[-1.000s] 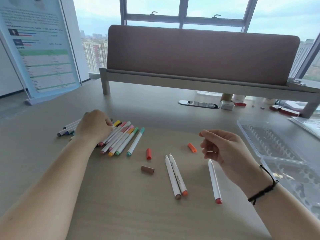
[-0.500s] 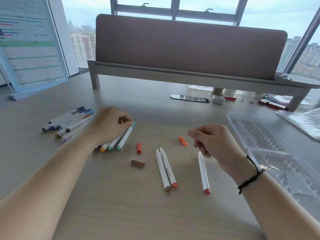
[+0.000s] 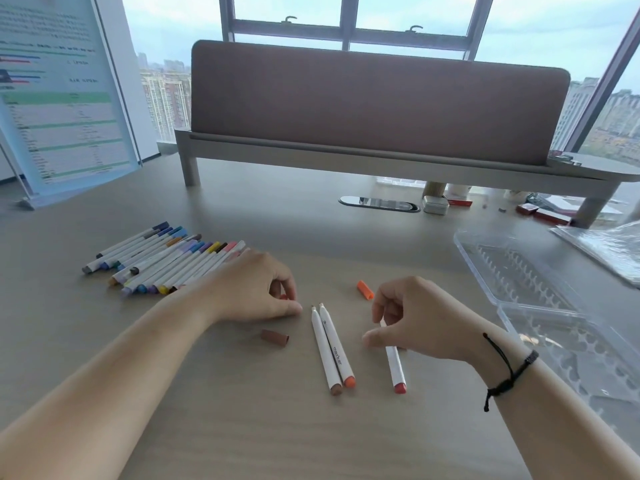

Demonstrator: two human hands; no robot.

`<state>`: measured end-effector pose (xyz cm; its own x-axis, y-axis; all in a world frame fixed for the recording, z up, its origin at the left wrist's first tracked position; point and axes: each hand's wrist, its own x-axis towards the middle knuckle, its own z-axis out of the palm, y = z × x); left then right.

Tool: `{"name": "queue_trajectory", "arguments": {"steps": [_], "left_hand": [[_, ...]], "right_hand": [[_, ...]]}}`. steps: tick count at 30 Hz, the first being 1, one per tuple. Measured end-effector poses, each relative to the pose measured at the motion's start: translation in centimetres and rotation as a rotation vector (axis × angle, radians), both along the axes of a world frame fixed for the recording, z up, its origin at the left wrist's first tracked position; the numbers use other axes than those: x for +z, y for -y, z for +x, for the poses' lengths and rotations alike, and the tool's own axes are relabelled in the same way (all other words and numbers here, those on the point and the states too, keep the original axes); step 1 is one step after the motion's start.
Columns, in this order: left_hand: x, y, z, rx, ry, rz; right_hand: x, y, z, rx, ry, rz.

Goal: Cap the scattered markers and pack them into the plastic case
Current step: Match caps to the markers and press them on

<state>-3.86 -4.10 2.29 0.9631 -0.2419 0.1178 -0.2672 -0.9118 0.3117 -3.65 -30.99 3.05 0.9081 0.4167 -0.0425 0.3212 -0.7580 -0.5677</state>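
Three uncapped white markers lie on the desk: a brown-ended marker (image 3: 325, 355), an orange-ended marker (image 3: 337, 344) touching it, and a red-ended marker (image 3: 395, 370) to their right. My right hand (image 3: 419, 317) curls over the red-ended marker's upper end, thumb and fingers around it; the marker still lies on the desk. My left hand (image 3: 256, 289) is curled down on the desk, its fingertips pinching a small red cap (image 3: 284, 296), mostly hidden. A brown cap (image 3: 274, 337) and an orange cap (image 3: 365, 289) lie loose. The open clear plastic case (image 3: 512, 271) sits at the right.
A row of several capped markers (image 3: 162, 261) lies left of my left hand. A padded desk divider (image 3: 377, 102) stands behind, a tilted sign stand (image 3: 59, 98) at far left. A crinkled plastic sheet (image 3: 602, 244) and small boxes (image 3: 435, 204) lie beyond the case.
My left hand left the marker row and moved right onto the red cap. My right hand lowered over the top of the red-ended marker.
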Motion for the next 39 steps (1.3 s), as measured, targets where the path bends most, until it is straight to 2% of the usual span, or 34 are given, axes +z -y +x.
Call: {"name": "queue_trajectory", "arguments": {"steps": [6, 10, 12, 14, 16, 19, 22, 26, 31, 39], "left_hand": [[0.1, 0.1, -0.2, -0.009, -0.015, -0.044], [0.0, 0.1, -0.1, 0.03, 0.066, -0.083], [0.0, 0.4, -0.2, 0.04, 0.068, -0.231], [0.2, 0.9, -0.3, 0.023, -0.007, -0.471], [0.6, 1.4, -0.6, -0.009, -0.091, -0.731], [1.2, 2.1, -1.1, -0.019, -0.226, -1.077], [1.3, 2.4, -1.1, -0.013, -0.307, -1.301], [1.3, 2.5, -1.1, -0.003, -0.313, -1.393], [1.4, 2.5, -1.1, 0.012, -0.286, -1.449], [1.1, 2.8, -1.0, 0.01, -0.284, -1.423]], "right_hand": [[-0.1, -0.3, -0.2, -0.013, -0.008, 0.001], [0.0, -0.2, -0.3, -0.052, -0.089, -0.022], [0.0, -0.3, -0.4, -0.047, -0.074, -0.052], [0.1, -0.6, -0.6, -0.025, -0.075, -0.027], [0.2, -1.0, -0.8, -0.02, -0.107, 0.124], [0.2, -1.8, -0.8, -0.069, -0.2, 0.519], [0.3, -1.9, -0.8, -0.107, -0.409, 0.845], [0.2, -1.7, -0.8, -0.096, -0.59, 0.991], [0.3, -1.5, -0.6, -0.09, -0.626, 1.014], [0.2, -1.5, -0.7, -0.08, -0.663, 0.983]]}}
